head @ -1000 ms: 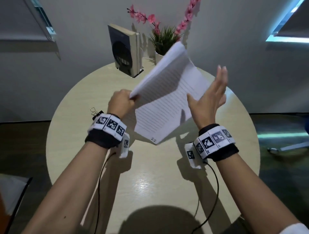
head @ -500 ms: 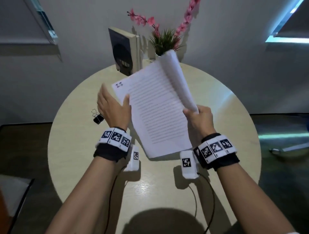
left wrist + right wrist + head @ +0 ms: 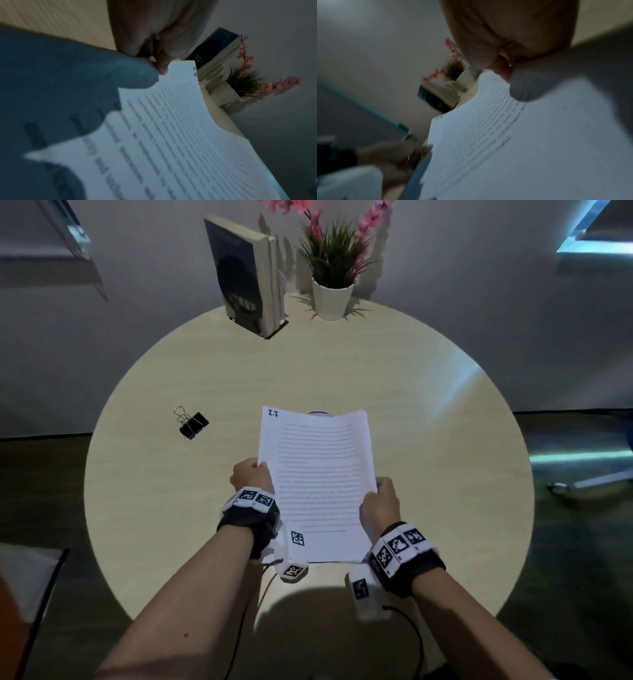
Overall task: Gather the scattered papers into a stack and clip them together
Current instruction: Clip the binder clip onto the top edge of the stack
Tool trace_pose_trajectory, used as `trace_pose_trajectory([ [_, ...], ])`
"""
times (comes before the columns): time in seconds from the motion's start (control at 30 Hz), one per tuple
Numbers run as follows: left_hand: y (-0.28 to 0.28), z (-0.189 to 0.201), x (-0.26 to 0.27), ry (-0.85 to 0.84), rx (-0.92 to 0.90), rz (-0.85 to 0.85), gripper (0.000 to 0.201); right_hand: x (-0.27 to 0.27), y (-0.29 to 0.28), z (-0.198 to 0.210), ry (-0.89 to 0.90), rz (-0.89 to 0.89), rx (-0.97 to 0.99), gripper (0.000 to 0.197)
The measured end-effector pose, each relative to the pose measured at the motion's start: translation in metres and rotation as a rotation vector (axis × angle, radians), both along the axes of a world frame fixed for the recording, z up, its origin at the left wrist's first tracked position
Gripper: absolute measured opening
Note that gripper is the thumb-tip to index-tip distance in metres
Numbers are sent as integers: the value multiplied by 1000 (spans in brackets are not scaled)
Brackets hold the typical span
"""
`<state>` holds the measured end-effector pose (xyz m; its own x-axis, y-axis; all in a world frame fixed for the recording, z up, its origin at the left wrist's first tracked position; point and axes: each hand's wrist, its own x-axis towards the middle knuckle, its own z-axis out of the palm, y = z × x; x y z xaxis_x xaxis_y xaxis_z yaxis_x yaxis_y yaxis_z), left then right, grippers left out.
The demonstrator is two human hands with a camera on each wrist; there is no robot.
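A stack of white printed papers (image 3: 317, 484) is held upright over the round table, its bottom edge near the tabletop. My left hand (image 3: 249, 475) grips the stack's left edge and my right hand (image 3: 380, 503) grips its right edge, fingers curled round the sheets. The left wrist view shows the papers (image 3: 171, 135) running away from my left hand (image 3: 159, 63). In the blurred right wrist view the papers (image 3: 513, 142) fill the lower frame below my right hand (image 3: 505, 65). A black binder clip (image 3: 192, 424) lies on the table to the left, apart from both hands.
The round light wood table (image 3: 205, 508) stands against a grey wall. At its far edge stand an upright book in a holder (image 3: 245, 273) and a white pot with a green plant and pink flowers (image 3: 334, 272). Cables trail from both wrists.
The papers went from tilted and curled to upright and squared. My right hand, open a second ago, now grips the right edge; my left hand grips the left edge. Both hands came lower and nearer.
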<state>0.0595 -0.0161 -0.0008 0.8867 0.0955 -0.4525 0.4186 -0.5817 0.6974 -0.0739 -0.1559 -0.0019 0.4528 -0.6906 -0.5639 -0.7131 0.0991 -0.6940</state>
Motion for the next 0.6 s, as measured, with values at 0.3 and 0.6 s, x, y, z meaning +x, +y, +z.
trace_pose_trajectory([
  [0.3, -5, -15, 3, 9, -48, -35, 29, 16, 11, 8, 293, 229, -404, 58],
  [0.6, 42, 0, 99, -94, 67, 324, 72, 111, 14, 19, 109, 948, -588, 53],
])
